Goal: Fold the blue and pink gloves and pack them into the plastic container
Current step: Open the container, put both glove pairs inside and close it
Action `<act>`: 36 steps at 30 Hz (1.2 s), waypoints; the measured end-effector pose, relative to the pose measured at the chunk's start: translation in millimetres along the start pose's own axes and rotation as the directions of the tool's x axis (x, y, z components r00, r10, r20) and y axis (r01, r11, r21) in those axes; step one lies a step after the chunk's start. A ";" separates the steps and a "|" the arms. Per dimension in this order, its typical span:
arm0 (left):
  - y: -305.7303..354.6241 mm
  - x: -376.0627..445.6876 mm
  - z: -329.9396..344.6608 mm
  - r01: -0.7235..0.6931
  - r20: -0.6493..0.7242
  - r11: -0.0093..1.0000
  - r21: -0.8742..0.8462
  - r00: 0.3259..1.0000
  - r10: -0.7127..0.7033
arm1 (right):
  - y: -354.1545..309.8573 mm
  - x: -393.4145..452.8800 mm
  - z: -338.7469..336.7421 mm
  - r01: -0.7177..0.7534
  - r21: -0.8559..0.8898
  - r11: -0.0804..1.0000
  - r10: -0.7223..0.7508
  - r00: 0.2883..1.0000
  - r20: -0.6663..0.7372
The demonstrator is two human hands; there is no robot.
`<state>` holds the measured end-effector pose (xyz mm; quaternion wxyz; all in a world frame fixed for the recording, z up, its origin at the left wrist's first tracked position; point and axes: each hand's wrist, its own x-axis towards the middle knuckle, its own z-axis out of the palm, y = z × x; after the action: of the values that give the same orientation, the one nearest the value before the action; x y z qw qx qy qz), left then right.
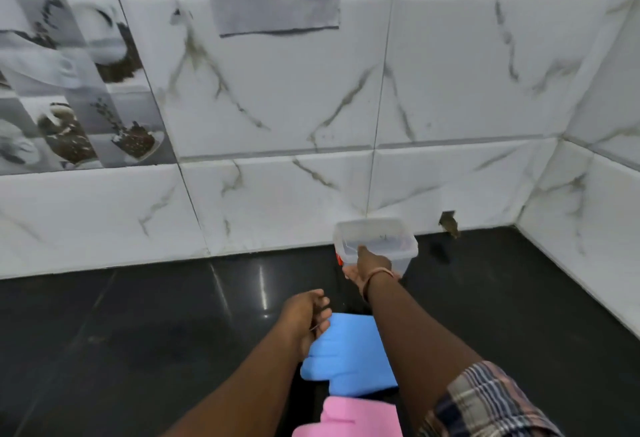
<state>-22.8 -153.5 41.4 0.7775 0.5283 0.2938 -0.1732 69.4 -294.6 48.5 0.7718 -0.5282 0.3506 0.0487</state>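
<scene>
Two hands: right hand (369, 265) fingers grip container (377, 241) rim (thumb inside); left hand (306, 315) fingers curled, touching blue glove (349, 357).

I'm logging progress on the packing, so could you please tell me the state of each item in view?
Clear plastic container: lidless, looks empty, gripped by right hand.
Blue rubber glove: flat on counter, unpacked.
Pink rubber glove: on counter, unpacked.
Left hand: loosely curled, at blue glove's edge.

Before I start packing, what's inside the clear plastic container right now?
The plastic container looks empty: no glove inside, both gloves lie on the counter. The right hand grips its near wall and covers that part.
</scene>
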 end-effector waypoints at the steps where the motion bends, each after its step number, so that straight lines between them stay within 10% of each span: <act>1: 0.8 -0.3 0.6 0.009 -0.005 0.999 -0.047 1.000 -0.009 | -4.2 4.7 3.1 -0.020 0.009 1.000 0.020 1.000 -0.005; 7: 0.7 -10.4 -14.5 0.011 0.000 0.992 -0.127 1.000 -0.011 | -12.1 23.3 -8.7 -0.075 0.070 0.995 0.067 0.991 0.114; 11: 4.3 -15.3 -42.6 -0.009 -0.026 0.977 -0.215 1.000 0.004 | 1.3 11.6 2.1 -0.040 0.063 0.997 0.049 0.989 -0.139; 14: 8.1 -17.8 -72.4 -0.057 -0.096 0.958 -0.281 0.995 0.031 | 24.6 -24.4 17.4 0.110 -0.194 0.975 -0.162 0.947 -0.279; 17: 11.7 -20.2 -108.5 -0.105 -0.171 0.941 -0.323 0.984 0.051 | 50.4 -55.1 27.2 0.343 -0.323 0.882 -0.375 0.926 -0.038; 21: 17.9 -28.0 -162.7 -0.192 -0.254 0.920 -0.341 0.961 0.107 | 65.7 -84.7 40.1 0.714 -0.529 0.460 -0.485 0.700 0.523; 26: 10.7 -47.9 -226.5 -0.290 -0.158 0.907 -0.306 0.955 0.252 | 87.8 -124.6 73.5 0.886 -0.459 0.061 -0.091 0.463 0.882; 36: -10.8 -69.3 -296.9 -0.208 -0.072 0.956 -0.206 0.978 0.197 | 139.9 -160.5 105.9 0.739 -0.588 -0.328 0.138 0.654 0.744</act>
<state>-163.5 113.7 -2.0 0.8354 0.4739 0.2745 -0.0470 -61.4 -96.1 55.1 0.1032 -0.9411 -0.2422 0.2122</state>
